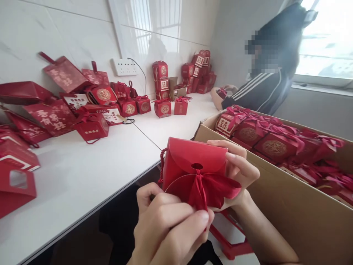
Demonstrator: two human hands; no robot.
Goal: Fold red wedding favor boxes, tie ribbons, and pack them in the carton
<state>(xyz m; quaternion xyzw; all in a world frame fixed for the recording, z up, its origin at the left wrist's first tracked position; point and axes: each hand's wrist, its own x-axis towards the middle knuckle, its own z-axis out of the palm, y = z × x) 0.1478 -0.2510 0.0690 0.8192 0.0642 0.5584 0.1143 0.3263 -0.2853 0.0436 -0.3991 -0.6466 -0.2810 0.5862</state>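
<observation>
A red gift box (pixel 190 152) with a rounded flap and a small oval hole is tilted up in front of me. Around its right side the fingers of my right hand (pixel 242 165) are wrapped, holding it. A dark red ribbon (pixel 217 186) is tied below the hole, with its loop spread to the right. My left hand (pixel 171 224) is closed, pinching the hanging tail of this ribbon between thumb and finger. A twisted red cord (pixel 162 165) hangs at the box's left side. A thin pale strand curves across its front.
A cardboard carton (pixel 275 184) at my right holds several ribboned red boxes. On the white table (pixel 124 151) stand more red boxes (pixel 92 125) and stacked boxes (pixel 161 81) against the wall. Beyond the carton, a person (pixel 264 81) in a dark striped sleeve works at the table.
</observation>
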